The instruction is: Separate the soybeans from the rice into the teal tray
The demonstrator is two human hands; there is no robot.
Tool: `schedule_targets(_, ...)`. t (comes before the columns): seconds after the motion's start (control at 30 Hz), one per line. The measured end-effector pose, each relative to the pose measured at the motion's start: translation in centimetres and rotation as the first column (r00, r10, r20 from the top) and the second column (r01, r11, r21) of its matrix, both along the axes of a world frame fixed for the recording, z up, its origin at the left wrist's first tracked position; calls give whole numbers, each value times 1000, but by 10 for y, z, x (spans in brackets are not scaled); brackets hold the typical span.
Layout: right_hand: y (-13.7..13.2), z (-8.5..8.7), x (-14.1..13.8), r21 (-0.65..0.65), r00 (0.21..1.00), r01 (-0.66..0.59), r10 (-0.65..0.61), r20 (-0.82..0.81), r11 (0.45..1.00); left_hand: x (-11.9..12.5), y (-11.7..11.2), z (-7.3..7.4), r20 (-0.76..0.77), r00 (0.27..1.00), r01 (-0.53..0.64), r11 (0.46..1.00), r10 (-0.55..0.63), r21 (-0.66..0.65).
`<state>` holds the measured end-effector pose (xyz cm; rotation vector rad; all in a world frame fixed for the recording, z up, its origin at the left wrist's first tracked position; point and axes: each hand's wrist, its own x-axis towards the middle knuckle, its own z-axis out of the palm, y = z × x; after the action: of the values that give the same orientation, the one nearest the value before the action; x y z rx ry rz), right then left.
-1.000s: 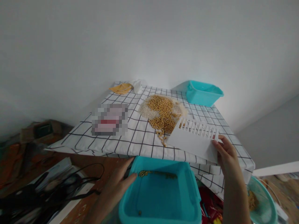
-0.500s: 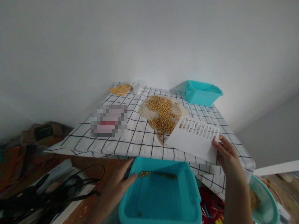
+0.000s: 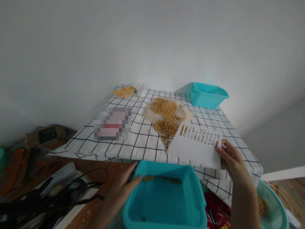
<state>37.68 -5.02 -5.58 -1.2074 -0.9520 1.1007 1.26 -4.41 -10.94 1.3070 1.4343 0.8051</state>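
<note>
My right hand pinches the right end of a white slotted plastic scoop. The scoop is tilted over the front right of the table, its slotted edge facing away and its left corner close to the beans. A heap of yellow soybeans lies on white rice-like grains on the cloth. My left hand grips the left rim of a teal plastic bin, thumb over the edge and the other fingers partly hidden outside. Some greenish beans lie along the bin's far inside edge.
A second teal bin stands at the table's back right. A yellow cloth-like item and a white crumpled one lie at the back left, behind a blurred-out item. Black cables are lower left; a pale green basin is lower right.
My right hand has shifted the scoop slightly left and changed its tilt, so its slots sit a little nearer me. The left hand stays on the bin rim.
</note>
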Motion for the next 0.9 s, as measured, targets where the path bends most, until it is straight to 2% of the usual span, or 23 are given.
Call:
schedule_targets(0.1,-1,0,1,1,1000,5,-5,-17,1000,1,0,2,3,1000,-15,1000,15,-10)
schedule_targets(0.37,3,-2,0,12,987,152,-151,-48,988,-1,0,-4,-39,999,-34,999,34,-6)
schedule_targets(0.57,4,-1,-4,26,992,126,-127,11,992,-1,0,-5,-26,1000,-11,1000,10,-22)
schedule_targets(0.8,3,-1,0,18,996,91,-91,13,996,2,-1,6,-13,1000,-14,999,13,-40)
schedule_targets(0.9,2,0,-1,22,998,65,-66,13,998,2,-1,7,-23,1000,-22,999,21,-35)
